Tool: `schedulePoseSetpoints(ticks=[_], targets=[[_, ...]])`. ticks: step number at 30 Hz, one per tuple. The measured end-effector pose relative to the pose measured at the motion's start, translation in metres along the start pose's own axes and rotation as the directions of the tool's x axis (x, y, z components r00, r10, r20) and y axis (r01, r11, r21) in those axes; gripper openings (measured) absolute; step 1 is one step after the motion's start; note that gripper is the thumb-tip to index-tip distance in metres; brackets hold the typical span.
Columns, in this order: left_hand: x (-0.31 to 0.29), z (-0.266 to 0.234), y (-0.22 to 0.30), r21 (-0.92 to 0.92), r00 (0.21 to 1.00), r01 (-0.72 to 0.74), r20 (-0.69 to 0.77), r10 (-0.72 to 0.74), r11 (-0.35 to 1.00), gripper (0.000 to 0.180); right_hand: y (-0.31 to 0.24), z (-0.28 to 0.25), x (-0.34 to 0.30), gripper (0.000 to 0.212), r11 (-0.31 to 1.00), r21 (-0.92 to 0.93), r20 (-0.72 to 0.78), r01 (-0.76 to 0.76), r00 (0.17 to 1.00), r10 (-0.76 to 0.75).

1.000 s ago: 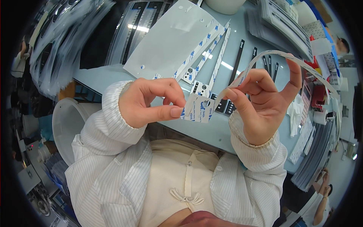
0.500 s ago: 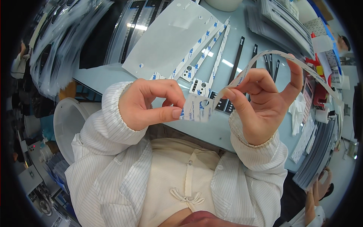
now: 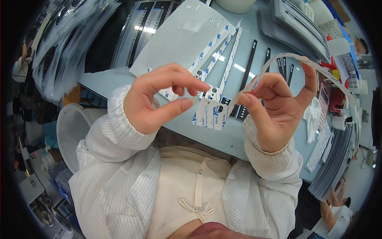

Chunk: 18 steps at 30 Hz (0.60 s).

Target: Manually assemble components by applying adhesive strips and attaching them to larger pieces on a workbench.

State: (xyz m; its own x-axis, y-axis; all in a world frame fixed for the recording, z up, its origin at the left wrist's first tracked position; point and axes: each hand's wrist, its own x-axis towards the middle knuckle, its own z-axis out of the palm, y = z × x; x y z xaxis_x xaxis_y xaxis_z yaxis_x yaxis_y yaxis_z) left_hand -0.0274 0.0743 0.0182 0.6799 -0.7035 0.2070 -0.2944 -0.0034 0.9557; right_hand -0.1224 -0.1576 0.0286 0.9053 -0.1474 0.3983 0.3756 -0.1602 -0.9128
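Between thumb and fingers, my right hand pinches a long, thin adhesive-backed strip. Its narrow tail arches up over the hand and droops to the right. The wide end tab, pale with blue print and a round hole, hangs over the table's near edge. My left hand is just left of and above that tab, thumb and index finger apart, with nothing between them. Beneath and beyond the hands, similar strips with blue-printed backing lie fanned out by a large pale sheet.
Black narrow strips lie on the pale glossy table. Stacks of clear plastic sheets stand at far left and far right. A white bin stands left of the table. A pink calculator lies at right.
My left hand has let go of the tab's left edge, risen slightly and opened its fingers. My right hand keeps its pinch, almost unmoved.
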Motion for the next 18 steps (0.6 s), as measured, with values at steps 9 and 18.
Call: schedulePoseSetpoints(ticks=[9, 18], targets=[[-0.0068, 0.0075, 0.001, -0.27, 0.981, 0.18, 0.115, -0.154, 0.946, 0.022, 0.0025, 0.003, -0.0016, 0.098, 0.997, 0.052, -0.006, -0.065, 0.998, 0.065], [-0.0056, 0.0032, 0.0004, -0.157, 0.996, 0.063, 0.071, -0.053, 0.986, 0.016, 0.0048, 0.0003, -0.0021, 0.098, 0.996, 0.033, -0.037, -0.079, 0.996, 0.08]])
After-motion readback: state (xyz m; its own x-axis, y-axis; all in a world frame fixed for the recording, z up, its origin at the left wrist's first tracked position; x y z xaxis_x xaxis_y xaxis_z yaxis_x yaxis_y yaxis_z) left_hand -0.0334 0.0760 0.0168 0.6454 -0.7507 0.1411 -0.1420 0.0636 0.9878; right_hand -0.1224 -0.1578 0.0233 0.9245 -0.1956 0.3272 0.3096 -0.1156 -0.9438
